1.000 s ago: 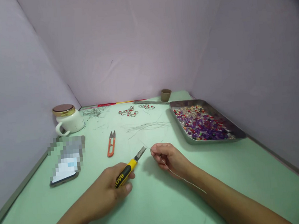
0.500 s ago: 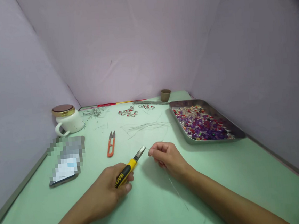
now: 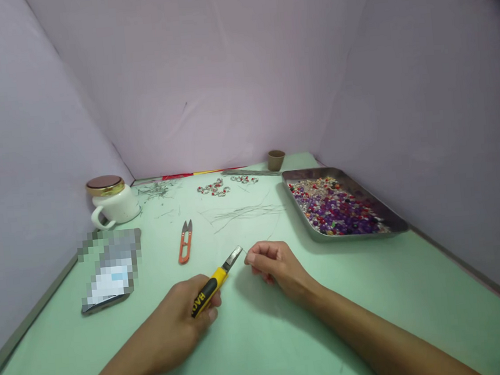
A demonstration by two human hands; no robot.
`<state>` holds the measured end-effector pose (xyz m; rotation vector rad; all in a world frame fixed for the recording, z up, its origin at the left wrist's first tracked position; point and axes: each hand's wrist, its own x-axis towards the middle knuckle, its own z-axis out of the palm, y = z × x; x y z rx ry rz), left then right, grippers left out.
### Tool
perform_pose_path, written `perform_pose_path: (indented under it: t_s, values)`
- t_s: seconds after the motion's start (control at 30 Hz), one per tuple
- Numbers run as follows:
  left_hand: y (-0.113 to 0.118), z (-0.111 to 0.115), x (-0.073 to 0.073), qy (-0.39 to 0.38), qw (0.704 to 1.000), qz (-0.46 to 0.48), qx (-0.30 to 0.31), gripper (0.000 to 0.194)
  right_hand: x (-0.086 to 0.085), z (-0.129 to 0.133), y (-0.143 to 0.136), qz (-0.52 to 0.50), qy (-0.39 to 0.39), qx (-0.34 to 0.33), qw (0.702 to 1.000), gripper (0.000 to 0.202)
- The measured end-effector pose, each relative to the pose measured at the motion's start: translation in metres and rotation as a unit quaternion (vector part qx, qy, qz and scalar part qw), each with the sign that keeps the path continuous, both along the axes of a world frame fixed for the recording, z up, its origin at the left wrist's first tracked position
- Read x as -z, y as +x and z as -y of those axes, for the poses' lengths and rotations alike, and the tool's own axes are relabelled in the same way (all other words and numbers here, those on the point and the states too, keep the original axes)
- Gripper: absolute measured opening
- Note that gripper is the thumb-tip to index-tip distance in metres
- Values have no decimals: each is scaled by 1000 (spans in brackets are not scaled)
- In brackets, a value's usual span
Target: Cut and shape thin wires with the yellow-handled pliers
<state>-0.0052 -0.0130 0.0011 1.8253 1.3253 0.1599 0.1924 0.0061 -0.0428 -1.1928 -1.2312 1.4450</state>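
Observation:
My left hand [image 3: 186, 315] is wrapped around yellow-and-black pliers [image 3: 214, 284], their metal tip pointing up and right. Across a small gap, my right hand [image 3: 271, 261] pinches a thin wire [image 3: 245, 252] between thumb and forefinger. The wire's short end shows between the fingertips and the plier tip; whether it touches the jaws is too fine to tell. Orange thread snips [image 3: 185, 243] lie beyond my left hand. Several loose wires [image 3: 247, 212] are spread on the green table [image 3: 247, 351] farther back.
A metal tray [image 3: 355, 236] of mixed beads stands at right. Red-beaded wire pieces [image 3: 213, 188], wire scraps [image 3: 156, 190] and a small brown cup [image 3: 276, 160] sit along the back. At left are a lidded white mug [image 3: 120, 206] and a phone [image 3: 113, 272]. Pale walls enclose the table.
The long wire tail that hung below my right hand no longer shows there. My right hand has shifted slightly left, its lower fingers a little looser. The pliers have barely moved.

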Motion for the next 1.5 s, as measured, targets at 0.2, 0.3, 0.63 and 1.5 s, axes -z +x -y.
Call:
perform_pose_path:
  t_s: [0.2, 0.3, 0.63, 1.5]
  values:
    - [-2, 0, 4, -3, 1000, -7, 2, 9, 1, -2, 0, 29, 9, 10, 999, 14]
    - [0, 0, 3, -9, 1000, -6, -2, 13, 1, -2, 0, 50, 23, 29, 998, 14]
    - [4, 3, 2, -15, 1000, -6, 4, 10, -1, 0, -1, 51, 33, 26, 998, 15]
    - [-27, -17, 7, -14, 994, 90, -61, 19, 2, -2, 1, 1, -19, 40, 999, 14]
